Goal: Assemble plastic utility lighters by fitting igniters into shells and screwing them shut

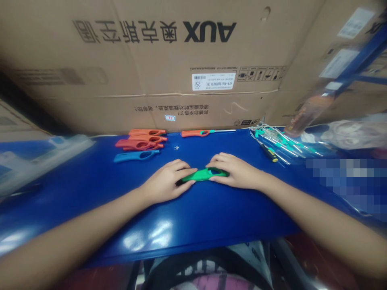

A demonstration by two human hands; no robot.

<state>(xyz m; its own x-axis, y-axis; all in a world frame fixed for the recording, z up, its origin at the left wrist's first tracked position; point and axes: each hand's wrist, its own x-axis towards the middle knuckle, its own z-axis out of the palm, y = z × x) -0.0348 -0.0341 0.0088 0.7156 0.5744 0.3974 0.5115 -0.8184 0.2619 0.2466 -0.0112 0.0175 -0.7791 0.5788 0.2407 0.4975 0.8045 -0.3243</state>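
A green lighter casing (201,175) lies level between my two hands, low over the blue table. My left hand (167,179) is closed on its handle end. Around the other end, by the finger loop, my right hand (234,171) is closed with thumb and fingers. Beyond my left hand several orange lighter casings (142,139) are piled, with a blue casing (136,156) in front of them. An orange lighter with a metal rod (196,133) lies straight ahead. Past my right hand is a heap of metal rods with teal parts (281,139).
A large cardboard box (151,72) walls off the back of the blue table (193,225). A screwdriver (269,153) lies by the rods. At the right stand a bottle (308,114) and a clear plastic bag (350,133); a pale plastic item (60,157) is at left.
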